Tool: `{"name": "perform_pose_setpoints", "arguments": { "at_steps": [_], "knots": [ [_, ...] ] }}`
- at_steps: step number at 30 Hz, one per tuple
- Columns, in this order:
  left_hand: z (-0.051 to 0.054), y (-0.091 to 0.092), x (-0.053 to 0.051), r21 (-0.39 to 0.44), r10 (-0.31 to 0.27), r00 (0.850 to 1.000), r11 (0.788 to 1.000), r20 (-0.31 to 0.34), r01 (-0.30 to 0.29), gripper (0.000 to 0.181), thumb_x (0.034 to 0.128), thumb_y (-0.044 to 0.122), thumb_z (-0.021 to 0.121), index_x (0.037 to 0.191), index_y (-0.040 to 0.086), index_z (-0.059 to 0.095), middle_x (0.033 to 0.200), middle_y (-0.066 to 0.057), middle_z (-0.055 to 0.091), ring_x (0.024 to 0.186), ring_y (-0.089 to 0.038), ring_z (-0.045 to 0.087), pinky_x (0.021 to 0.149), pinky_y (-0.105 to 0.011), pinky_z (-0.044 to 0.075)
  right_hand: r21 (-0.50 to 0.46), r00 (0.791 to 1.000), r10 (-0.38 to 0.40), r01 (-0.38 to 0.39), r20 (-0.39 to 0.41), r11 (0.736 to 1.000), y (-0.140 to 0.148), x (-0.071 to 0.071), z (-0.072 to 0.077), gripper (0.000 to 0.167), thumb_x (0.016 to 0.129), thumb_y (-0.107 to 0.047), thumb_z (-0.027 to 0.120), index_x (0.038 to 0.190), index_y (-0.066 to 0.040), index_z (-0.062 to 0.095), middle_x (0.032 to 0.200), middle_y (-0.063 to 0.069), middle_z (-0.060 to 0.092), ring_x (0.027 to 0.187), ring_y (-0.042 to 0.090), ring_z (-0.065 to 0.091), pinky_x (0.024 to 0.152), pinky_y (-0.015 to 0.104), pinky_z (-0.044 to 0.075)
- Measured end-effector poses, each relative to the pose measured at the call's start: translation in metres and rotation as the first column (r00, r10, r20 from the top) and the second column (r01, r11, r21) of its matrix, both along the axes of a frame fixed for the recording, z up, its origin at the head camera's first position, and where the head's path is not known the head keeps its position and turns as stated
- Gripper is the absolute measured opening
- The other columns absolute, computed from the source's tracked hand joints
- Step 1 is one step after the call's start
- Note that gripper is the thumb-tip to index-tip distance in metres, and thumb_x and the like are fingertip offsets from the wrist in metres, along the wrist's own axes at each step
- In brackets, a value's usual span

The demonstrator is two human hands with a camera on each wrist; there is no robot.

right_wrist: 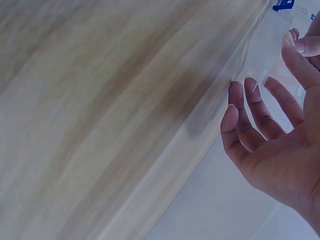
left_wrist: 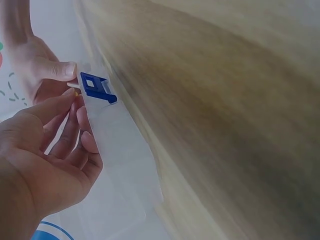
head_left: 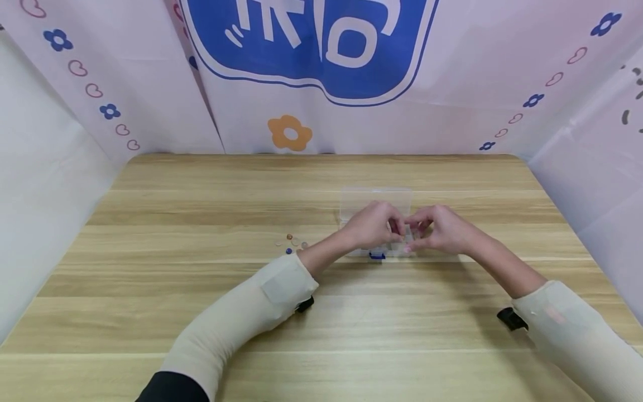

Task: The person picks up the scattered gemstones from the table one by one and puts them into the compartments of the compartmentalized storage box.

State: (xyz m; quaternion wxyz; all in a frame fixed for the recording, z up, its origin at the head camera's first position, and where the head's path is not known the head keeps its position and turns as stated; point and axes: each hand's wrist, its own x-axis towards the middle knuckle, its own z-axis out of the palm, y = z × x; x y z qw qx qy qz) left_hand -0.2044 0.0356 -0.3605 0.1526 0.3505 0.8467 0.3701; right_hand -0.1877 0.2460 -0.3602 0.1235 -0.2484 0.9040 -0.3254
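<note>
A clear plastic box (head_left: 375, 204) lies with its lid raised, its blue latch (head_left: 377, 255) at the front, also visible in the left wrist view (left_wrist: 98, 88). The left hand (head_left: 374, 226) is over the box, pinching a small yellow piece (left_wrist: 76, 93) between thumb and finger. At the box's right end is the right hand (head_left: 444, 230), its thumb close to the left fingertips. In the right wrist view the right hand (right_wrist: 280, 135) has its fingers apart and loosely bent beside the clear plastic; whether its thumb touches anything is unclear.
Several small round pieces, among them a brown one (head_left: 289, 237) and a blue one (head_left: 288, 251), lie on the wooden table (head_left: 201, 279) left of the box, near the left forearm. A printed cloth (head_left: 241, 111) hangs behind the table.
</note>
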Motion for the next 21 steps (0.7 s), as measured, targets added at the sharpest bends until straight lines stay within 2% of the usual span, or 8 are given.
{"name": "perform_pose_setpoints", "arguments": {
  "at_steps": [21],
  "knots": [
    [-0.0041, 0.004, -0.0003, -0.01, 0.007, 1.0, 1.0, 0.007, -0.007, 0.008, 0.0899, -0.001, 0.078, 0.086, 0.005, 0.076, 0.086, -0.004, 0.074, 0.074, -0.009, 0.066, 0.068, -0.016, 0.052, 0.003, 1.0, 0.013, -0.013, -0.009, 1.0, 0.0011, -0.0007, -0.0016, 0.047, 0.08, -0.015, 0.092, 0.118, 0.005, 0.074, 0.102, 0.008, 0.074, 0.089, 0.022, 0.067, 0.082, 0.044, 0.058]
  ]
}}
